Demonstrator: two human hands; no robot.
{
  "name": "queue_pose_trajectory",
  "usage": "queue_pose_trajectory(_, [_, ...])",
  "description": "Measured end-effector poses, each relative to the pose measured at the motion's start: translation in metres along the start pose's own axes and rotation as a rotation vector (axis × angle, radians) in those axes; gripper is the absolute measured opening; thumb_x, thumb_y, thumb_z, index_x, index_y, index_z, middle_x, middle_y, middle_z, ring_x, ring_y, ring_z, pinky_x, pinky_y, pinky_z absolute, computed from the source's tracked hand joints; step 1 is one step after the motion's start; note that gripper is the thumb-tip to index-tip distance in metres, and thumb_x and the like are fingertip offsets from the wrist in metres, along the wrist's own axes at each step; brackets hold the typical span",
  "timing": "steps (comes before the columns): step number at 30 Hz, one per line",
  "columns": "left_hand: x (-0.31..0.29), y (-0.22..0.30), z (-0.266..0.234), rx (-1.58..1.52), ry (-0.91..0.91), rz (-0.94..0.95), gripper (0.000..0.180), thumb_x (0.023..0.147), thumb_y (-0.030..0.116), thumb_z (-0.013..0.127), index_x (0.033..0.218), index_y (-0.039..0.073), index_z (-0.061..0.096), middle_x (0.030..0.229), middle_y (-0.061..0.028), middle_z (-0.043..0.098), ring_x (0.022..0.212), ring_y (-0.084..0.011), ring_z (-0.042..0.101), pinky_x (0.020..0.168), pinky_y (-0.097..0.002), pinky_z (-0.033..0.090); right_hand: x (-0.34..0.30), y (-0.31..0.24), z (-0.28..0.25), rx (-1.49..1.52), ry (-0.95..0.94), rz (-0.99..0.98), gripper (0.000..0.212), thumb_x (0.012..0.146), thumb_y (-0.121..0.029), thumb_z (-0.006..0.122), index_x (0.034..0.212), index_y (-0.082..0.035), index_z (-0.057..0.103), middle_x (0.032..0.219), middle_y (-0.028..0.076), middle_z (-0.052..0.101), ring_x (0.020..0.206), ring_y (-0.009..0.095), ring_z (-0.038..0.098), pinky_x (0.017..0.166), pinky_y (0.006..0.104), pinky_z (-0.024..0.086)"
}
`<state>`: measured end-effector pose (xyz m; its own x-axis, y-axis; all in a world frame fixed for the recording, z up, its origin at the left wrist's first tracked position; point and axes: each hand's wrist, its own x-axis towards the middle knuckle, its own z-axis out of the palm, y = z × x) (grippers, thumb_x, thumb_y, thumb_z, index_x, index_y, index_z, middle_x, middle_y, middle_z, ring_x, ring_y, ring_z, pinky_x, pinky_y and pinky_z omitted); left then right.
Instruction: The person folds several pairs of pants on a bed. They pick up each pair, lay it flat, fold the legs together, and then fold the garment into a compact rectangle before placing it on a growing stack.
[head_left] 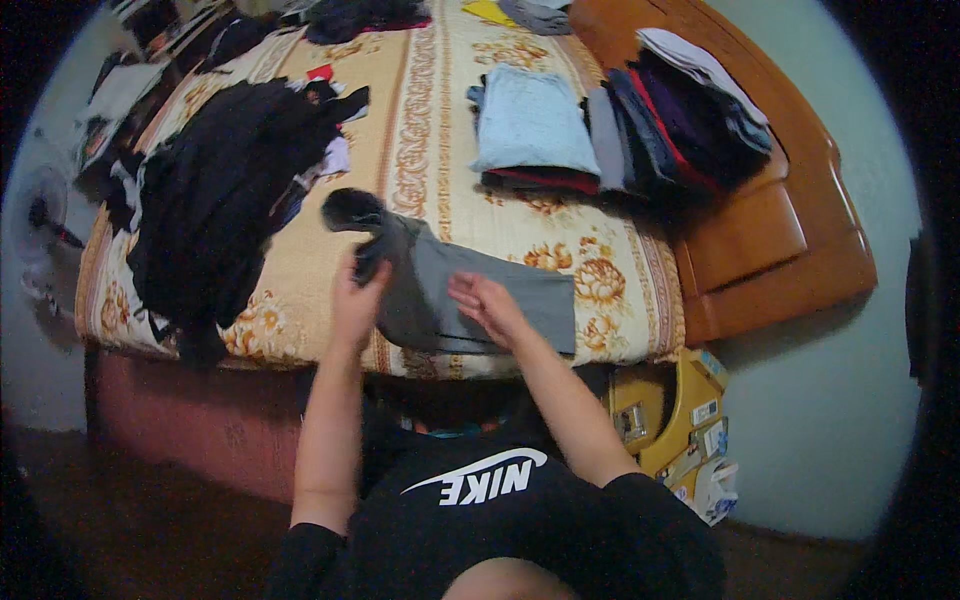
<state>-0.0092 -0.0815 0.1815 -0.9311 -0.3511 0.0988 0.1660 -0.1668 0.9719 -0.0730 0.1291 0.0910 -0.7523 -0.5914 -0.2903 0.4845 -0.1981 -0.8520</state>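
A grey garment (pixel 470 285) lies lengthwise along the front edge of the bed, its right end flat and straight. The left end is dark and bunched, and part of it stands up off the bedspread; I cannot tell what kind of garment it is. My left hand (pixel 358 300) is closed on the cloth at that dark end, fingers wrapped round it. Above the flat grey part is my right hand (pixel 487 303), fingers stretched out and holding nothing. Whether its palm touches the cloth cannot be made out.
Loose black clothes (pixel 215 200) are heaped at the left. Toward the far right stand a light blue folded stack (pixel 532 120) and a leaning row of folded clothes (pixel 680 125), beside the wooden headboard (pixel 765 230). A yellow shelf unit (pixel 690 425) stands at the bed's near right corner.
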Motion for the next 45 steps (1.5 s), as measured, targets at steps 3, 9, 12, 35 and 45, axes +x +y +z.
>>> queue_pose_trajectory(3, [-0.021, -0.02, 0.069, 0.433, -0.189, 0.183, 0.041, 0.079, 0.007, 0.059, 0.118, 0.004, 0.045, 0.108, -0.0108, 0.057, 0.1, -0.0214, 0.053, 0.086, -0.0312, 0.041, -0.022, -0.065, -0.002, 0.452, -0.165, 0.005, 0.064, 0.085, -0.053, 0.044, 0.133, -0.012, 0.032, 0.125, 0.011, 0.045, 0.11, 0.021, 0.046, 0.094, 0.0398, 0.035])
queue_pose_trajectory(9, [-0.055, -0.099, 0.147, 0.801, -0.602, 0.316, 0.06, 0.065, -0.006, 0.055, 0.122, 0.005, 0.038, 0.125, -0.0191, 0.042, 0.118, -0.0348, 0.038, 0.095, -0.0492, 0.031, -0.045, -0.095, -0.061, -0.457, 0.257, -0.011, 0.062, 0.072, -0.031, 0.069, 0.12, -0.005, 0.04, 0.108, 0.009, 0.053, 0.095, 0.019, 0.053, 0.082, 0.0326, 0.043])
queue_pose_trajectory(12, [-0.069, -0.125, 0.169, 0.844, -0.771, 0.299, 0.043, 0.07, 0.002, 0.058, 0.111, 0.006, 0.043, 0.133, -0.0178, 0.034, 0.125, -0.0332, 0.03, 0.096, -0.0586, 0.024, -0.038, -0.047, -0.128, -0.58, 0.424, -0.185, 0.053, 0.069, -0.007, 0.065, 0.117, -0.002, 0.042, 0.102, 0.009, 0.056, 0.09, 0.02, 0.055, 0.079, 0.0317, 0.044])
queue_pose_trajectory(35, [-0.035, -0.196, 0.035, 0.764, -0.003, -0.206, 0.046, 0.081, 0.035, 0.058, 0.102, -0.005, 0.052, 0.094, -0.0245, 0.059, 0.091, -0.038, 0.055, 0.078, -0.0404, 0.043, -0.127, 0.026, -0.105, -1.344, 1.106, 0.055, 0.037, 0.075, -0.029, 0.065, 0.094, 0.0, 0.051, 0.097, 0.023, 0.055, 0.088, 0.039, 0.054, 0.071, 0.0448, 0.046])
queue_pose_trajectory(45, [-0.034, -0.201, 0.026, 0.685, -0.056, -0.2, 0.047, 0.08, 0.034, 0.059, 0.104, -0.006, 0.052, 0.096, -0.0246, 0.059, 0.092, -0.0376, 0.055, 0.079, -0.0397, 0.043, -0.141, 0.003, -0.108, -1.198, 0.927, 0.242, 0.033, 0.074, -0.027, 0.066, 0.088, 0.0, 0.052, 0.086, 0.018, 0.058, 0.079, 0.038, 0.056, 0.07, 0.0448, 0.045])
